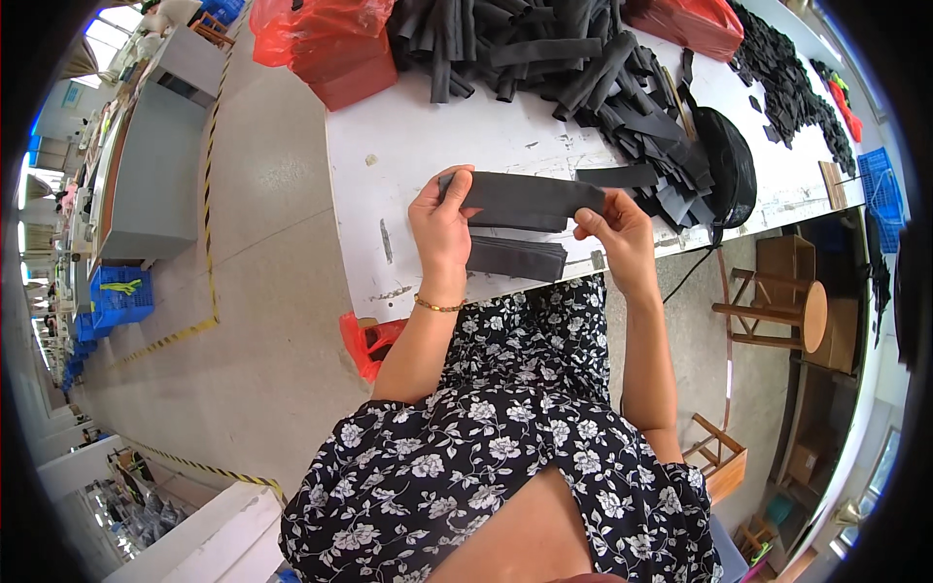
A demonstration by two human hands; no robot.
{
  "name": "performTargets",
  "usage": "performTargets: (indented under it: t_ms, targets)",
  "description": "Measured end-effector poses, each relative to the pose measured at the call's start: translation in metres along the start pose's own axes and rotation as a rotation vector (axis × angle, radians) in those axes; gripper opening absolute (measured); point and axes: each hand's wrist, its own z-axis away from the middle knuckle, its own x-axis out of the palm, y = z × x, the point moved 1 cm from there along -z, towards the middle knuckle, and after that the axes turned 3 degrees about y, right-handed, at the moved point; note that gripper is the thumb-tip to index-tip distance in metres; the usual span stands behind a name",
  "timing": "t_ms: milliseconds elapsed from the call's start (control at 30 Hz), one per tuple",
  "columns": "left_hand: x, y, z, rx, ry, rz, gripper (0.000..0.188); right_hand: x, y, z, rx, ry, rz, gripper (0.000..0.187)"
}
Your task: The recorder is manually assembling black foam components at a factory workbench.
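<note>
A dark grey fabric strip [530, 198] is stretched flat between my two hands, over the near part of the white table. My left hand [443, 212] pinches its left end, thumb on top. At the other end, my right hand [618, 233] grips the right corner between thumb and fingers. Just below the held strip, partly covered by it, lies a neat stack of similar strips [515, 259] by the table's near edge. Another single grey strip [618, 176] rests just beyond my right hand.
A large heap of dark strips [544, 49] covers the far side of the white table [379, 175]. Red plastic bags [335, 44] stand at the far left. A black mesh-covered round object [724, 170] sits right, its cord hanging down. Wooden stools [814, 316] stand below right.
</note>
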Motion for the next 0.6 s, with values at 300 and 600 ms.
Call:
performTargets:
  t_ms: [300, 600]
  targets:
    - [-0.019, 0.006, -0.001, -0.117, -0.078, 0.046, 0.018, 0.017, 0.000, 0.004, -0.329, 0.177, 0.383, 0.013]
    - [-0.024, 0.045, -0.034, 0.244, -0.182, -0.718, 0.022, 0.027, 0.012, -0.031, -0.113, 0.237, 0.440, 0.019]
